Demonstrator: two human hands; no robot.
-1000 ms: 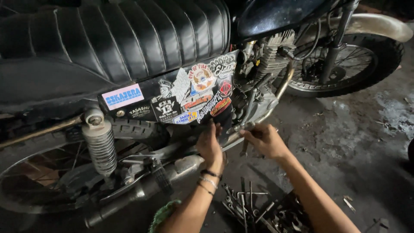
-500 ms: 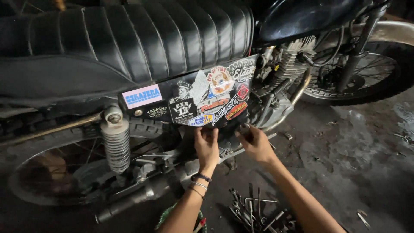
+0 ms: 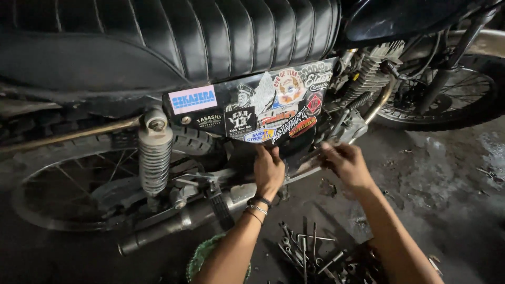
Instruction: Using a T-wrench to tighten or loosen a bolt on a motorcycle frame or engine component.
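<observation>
A black motorcycle stands side-on in front of me, with a ribbed black seat [image 3: 173, 42] and a side panel [image 3: 263, 108] covered in stickers. My left hand [image 3: 269, 171], wearing bracelets at the wrist, reaches up under the lower edge of that panel, fingers pressed against the dark parts behind it. My right hand [image 3: 347, 164] is just right of it, near the engine [image 3: 363, 79], fingers curled around something small and dark that I cannot make out. What either hand grips is hidden.
A chrome rear shock [image 3: 155, 158] and spoked rear wheel [image 3: 63, 189] are at left, the exhaust pipe [image 3: 184, 221] below. The front wheel [image 3: 452, 100] is at right. Several loose wrenches and sockets [image 3: 310, 252] lie on the stained concrete floor, beside a green woven basket [image 3: 202, 255].
My view has shifted left along the bike and closer. Both hands have stayed under the stickered panel, the right one moving slightly toward the engine side.
</observation>
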